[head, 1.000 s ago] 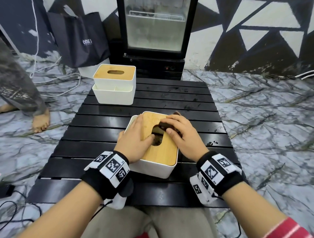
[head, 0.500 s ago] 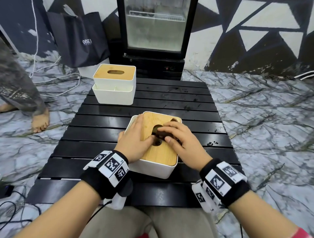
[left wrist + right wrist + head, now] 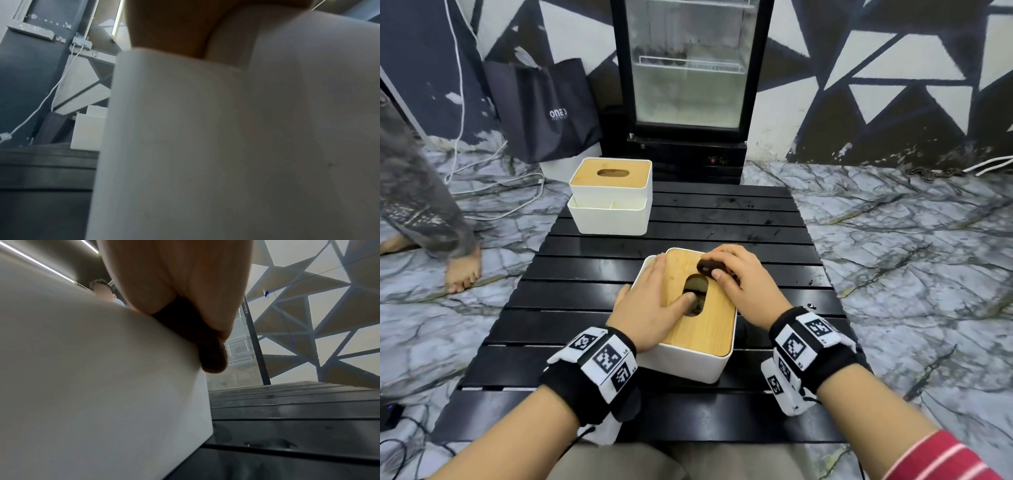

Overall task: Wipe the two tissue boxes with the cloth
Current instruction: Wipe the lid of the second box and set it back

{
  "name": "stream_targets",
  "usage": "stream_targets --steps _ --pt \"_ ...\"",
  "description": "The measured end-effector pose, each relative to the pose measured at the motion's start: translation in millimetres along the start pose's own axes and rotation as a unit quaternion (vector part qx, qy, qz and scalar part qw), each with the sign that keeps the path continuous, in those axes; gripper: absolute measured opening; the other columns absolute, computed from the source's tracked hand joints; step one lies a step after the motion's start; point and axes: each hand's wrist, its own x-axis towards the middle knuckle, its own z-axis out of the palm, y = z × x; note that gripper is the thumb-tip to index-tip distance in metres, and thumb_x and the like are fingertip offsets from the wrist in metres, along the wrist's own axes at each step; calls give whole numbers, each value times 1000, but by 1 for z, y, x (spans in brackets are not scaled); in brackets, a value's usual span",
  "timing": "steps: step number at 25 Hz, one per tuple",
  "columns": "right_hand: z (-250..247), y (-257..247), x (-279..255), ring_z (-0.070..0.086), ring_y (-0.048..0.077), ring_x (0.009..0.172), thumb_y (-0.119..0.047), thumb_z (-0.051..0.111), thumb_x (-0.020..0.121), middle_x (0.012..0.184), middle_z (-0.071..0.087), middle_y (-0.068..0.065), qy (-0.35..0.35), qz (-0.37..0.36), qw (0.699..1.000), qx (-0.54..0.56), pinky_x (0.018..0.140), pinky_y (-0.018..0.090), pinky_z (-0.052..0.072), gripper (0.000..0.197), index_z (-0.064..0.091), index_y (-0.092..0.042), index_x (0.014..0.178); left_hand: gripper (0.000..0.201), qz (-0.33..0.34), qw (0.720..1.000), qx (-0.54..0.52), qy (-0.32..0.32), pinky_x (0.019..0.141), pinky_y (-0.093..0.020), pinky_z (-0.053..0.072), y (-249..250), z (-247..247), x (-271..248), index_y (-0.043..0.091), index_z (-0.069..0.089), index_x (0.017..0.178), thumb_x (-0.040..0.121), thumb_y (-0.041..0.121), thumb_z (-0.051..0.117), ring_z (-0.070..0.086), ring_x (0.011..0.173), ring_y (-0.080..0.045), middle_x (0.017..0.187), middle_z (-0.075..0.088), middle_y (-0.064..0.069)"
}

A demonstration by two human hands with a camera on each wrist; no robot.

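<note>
The near tissue box (image 3: 688, 359), white with a bamboo lid, sits on the table in front of me. My left hand (image 3: 654, 298) presses flat on the lid's left side, with its thumb at the edge of the oval slot. My right hand (image 3: 743, 281) grips a dark brown cloth (image 3: 709, 266) against the far right part of the lid, just beyond the slot. The right wrist view shows that cloth (image 3: 211, 358) under my fingers (image 3: 174, 280), on the box's white wall (image 3: 102, 369). The left wrist view is filled by the box wall (image 3: 226, 146). A second tissue box (image 3: 611, 195) stands at the table's far left.
The black slatted table (image 3: 722, 219) has small dark specks near its right edge (image 3: 810, 282). Behind it stand a glass-door fridge (image 3: 688, 85) and a black bag (image 3: 544, 109). Another person's bare foot (image 3: 462, 270) and white cables are on the marble floor to the left.
My right hand has slid the cloth from over the slot toward the far end of the lid, uncovering the slot. My left hand has stayed pressed on the lid.
</note>
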Motion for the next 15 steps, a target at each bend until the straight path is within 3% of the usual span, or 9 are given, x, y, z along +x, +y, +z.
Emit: stream_targets --steps 2,5,7,9,13,15 --pt "1 -3 -1 36 14 117 -16 47 93 124 49 -3 5 16 1000 -10 98 22 26 29 55 -22 120 87 10 997 76 20 117 -45 9 0 -5 -1 20 5 150 83 70 30 22 142 -11 158 14 7" --pt "8 -7 -4 36 17 117 -20 46 93 124 48 -3 41 55 997 -46 99 31 33 28 53 -23 120 112 36 988 149 25 116 -47 2 12 -7 -11 23 1 150 57 86 5 13 144 -7 159 8 9" --pt "11 -12 -6 36 20 116 -22 45 93 125 46 -2 55 82 992 -83 97 39 38 29 52 -23 121 126 41 984 169 -25 115 -51 -2 20 0 -20 30 -7 149 43 96 9 4 146 -10 159 1 7" --pt "9 -15 -10 35 21 116 -24 44 94 126 45 -1 47 92 989 -105 97 39 38 29 50 -23 122 126 47 979 190 -56 114 -53 -4 22 5 -22 33 -14 147 40 93 17 -2 146 -11 160 -2 5" --pt "-6 -17 -33 33 19 114 -23 44 95 126 43 -3 18 58 994 -86 97 20 26 30 49 -25 124 125 64 974 196 -90 114 -51 -11 8 -14 -17 32 -9 149 41 86 25 -2 146 -7 159 -1 11" --pt "-13 -20 -50 33 14 112 -22 44 95 126 43 -5 -11 37 996 -78 97 15 22 31 49 -27 125 122 56 976 187 -95 114 -49 -12 -5 -28 -16 32 -2 149 48 85 39 -2 145 -5 159 0 12"
